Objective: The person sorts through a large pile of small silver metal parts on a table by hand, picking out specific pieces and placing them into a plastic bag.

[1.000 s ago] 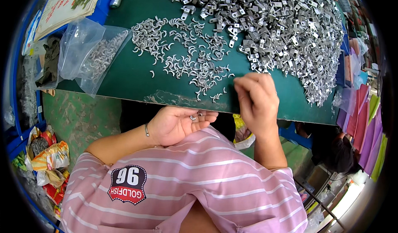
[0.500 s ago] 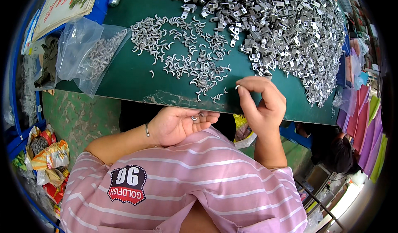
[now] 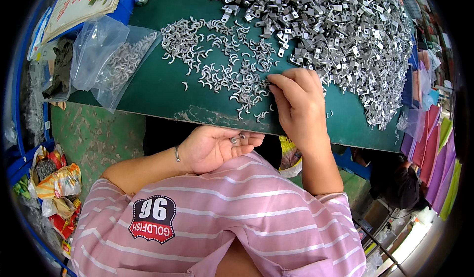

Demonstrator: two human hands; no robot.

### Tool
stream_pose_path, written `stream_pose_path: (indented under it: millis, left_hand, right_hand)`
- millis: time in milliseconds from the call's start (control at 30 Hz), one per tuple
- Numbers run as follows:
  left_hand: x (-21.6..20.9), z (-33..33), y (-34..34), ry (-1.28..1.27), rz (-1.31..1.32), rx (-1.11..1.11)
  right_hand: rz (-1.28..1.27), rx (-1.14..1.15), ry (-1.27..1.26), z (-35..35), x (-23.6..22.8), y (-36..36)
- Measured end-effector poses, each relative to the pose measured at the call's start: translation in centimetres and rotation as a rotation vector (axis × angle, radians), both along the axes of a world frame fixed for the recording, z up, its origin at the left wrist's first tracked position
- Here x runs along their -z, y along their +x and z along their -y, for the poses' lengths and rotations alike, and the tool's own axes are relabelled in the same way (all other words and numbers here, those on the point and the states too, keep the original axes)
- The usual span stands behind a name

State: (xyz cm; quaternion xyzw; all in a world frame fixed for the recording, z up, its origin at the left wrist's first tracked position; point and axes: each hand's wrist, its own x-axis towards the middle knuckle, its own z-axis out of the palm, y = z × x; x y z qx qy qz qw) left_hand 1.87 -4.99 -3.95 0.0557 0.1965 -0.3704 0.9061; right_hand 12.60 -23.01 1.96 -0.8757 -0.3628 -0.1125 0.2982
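My left hand lies palm up in front of the table's near edge, its fingers loosely curled. Small curved metal pieces rest on those fingers. Over the table, my right hand has thumb and forefinger pinched together at the right side of a loose spread of small crescent-shaped metal pieces. What sits between these fingertips is too small to make out. One separate crescent piece lies on the table just right of my right hand.
Flat metal brackets with holes form a large heap at the far right of the green table. A clear plastic bag with more crescents lies at left, below a blue bin with papers. Colourful wrappers fill the lower left.
My right hand has moved up and left, from the table's near side to the spread of crescents. A crescent piece is now visible to its right. My left hand stays nearly still.
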Motion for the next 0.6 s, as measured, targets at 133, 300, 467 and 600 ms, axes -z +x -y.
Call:
stream_pose_path:
  millis: [133, 300, 467, 600]
  left_hand:
    - [0.0, -0.1, 0.1, 0.037, 0.022, 0.006]
    - [0.0, 0.1, 0.1, 0.040, 0.014, 0.007]
    - [0.1, 0.0, 0.1, 0.015, 0.021, 0.012]
    - [0.3, 0.1, 0.0, -0.033, 0.029, -0.017]
  right_hand:
    - [-0.029, 0.003, -0.037, 0.3, 0.3, 0.4]
    - [-0.102, 0.023, 0.092, 0.4, 0.0, -0.5]
    - [-0.190, -0.015, 0.219, 0.7, -0.7, -1.3]
    - [-0.201, -0.249, 0.254, 0.7, -1.3, -2.1]
